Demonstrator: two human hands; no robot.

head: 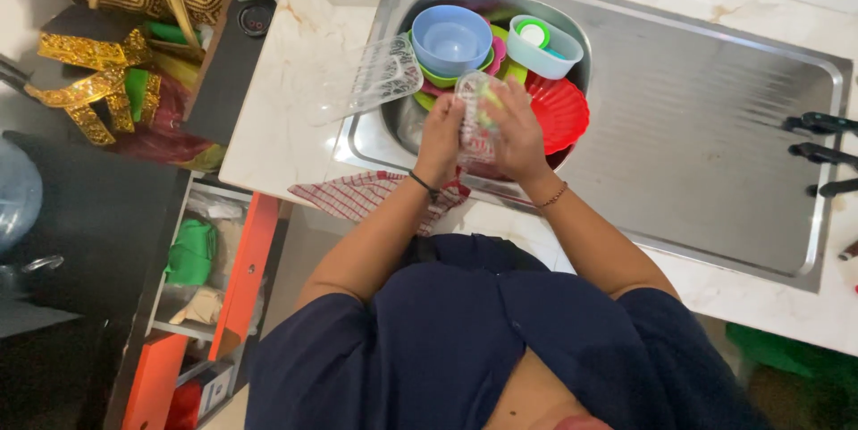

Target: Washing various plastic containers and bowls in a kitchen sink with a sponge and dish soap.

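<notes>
I stand at a big white stone counter (295, 81). Set in it is a shiny metal sink (715, 117) with a long flat part for drying on my right side. The bowl of the sink is full of dishes. There is a red plate (563, 108) with ridges, a blue bowl (450, 37) sitting inside a green one, and a pale blue tub (543, 47) with a small green lid in it. A clear plastic lid (371, 81) leans on the sink edge, half on the counter. A red and white checked cloth (357, 193) hangs over the front of the counter, just by my left arm.

Over the front of the sink I hold a small clear plastic container (474, 117). My left hand (442, 135) is on one side of it and my right hand (517, 130) is on the other. The fingers of both hands are curled and pressed tight on it. I can see something green and yellow through the plastic by my right fingers, but I cannot tell what it is.
</notes>
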